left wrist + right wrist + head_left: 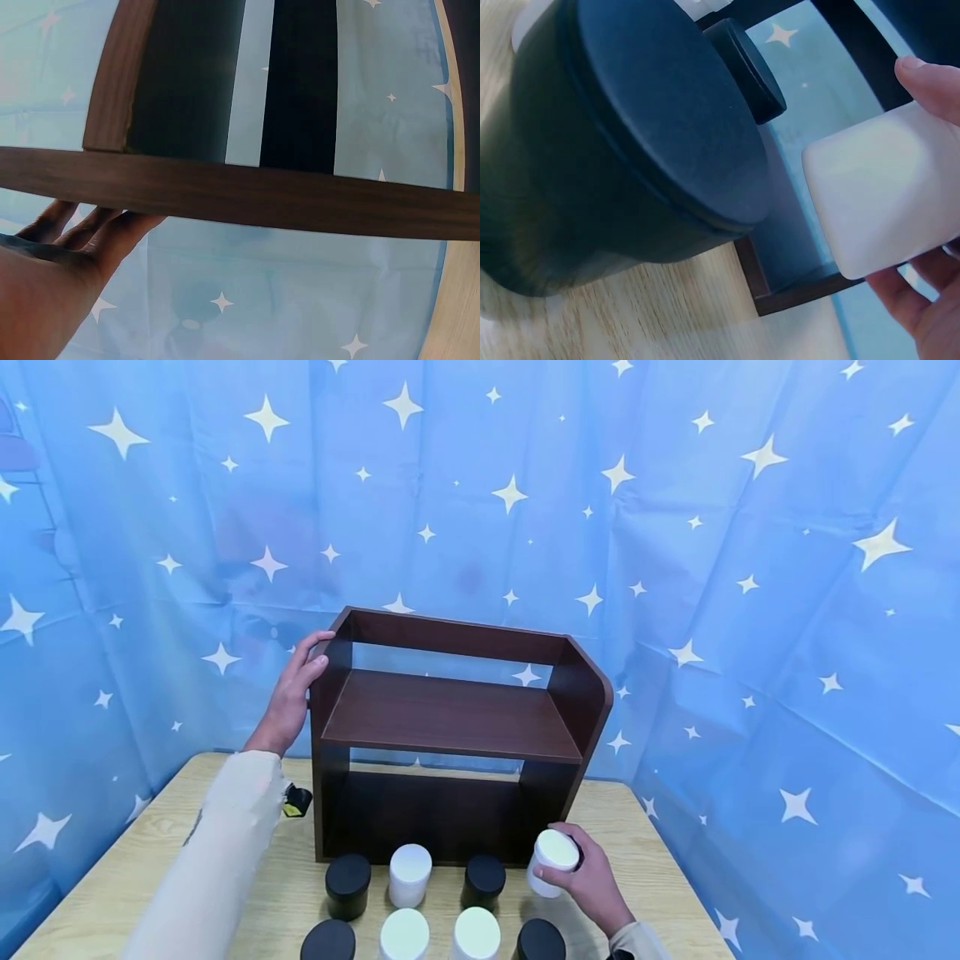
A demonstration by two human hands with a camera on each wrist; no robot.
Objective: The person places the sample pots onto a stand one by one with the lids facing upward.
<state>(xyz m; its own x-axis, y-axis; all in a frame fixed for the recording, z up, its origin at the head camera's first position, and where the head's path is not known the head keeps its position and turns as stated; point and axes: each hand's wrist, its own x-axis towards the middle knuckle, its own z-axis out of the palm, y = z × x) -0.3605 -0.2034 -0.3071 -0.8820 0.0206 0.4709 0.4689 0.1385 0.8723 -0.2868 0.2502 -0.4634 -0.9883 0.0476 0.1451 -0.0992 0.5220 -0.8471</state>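
Observation:
My right hand (592,877) grips a white lidded jar (553,862) between thumb and fingers, at the shelf's lower right front corner. In the right wrist view the jar (885,187) is tilted, with the thumb on one side and fingers on the other. A dark brown two-tier shelf (450,714) stands on the table. Against the outside of its left side panel (321,760) rests my left hand (288,697), fingers extended near the top. The left wrist view shows those fingers (124,232) touching the panel's outer face.
Black jars (348,887) and white jars (409,875) stand in two rows before the shelf on the wooden table (277,885). A black jar (645,127) looms close in the right wrist view. A blue star-patterned curtain (480,485) hangs behind the table and at both sides.

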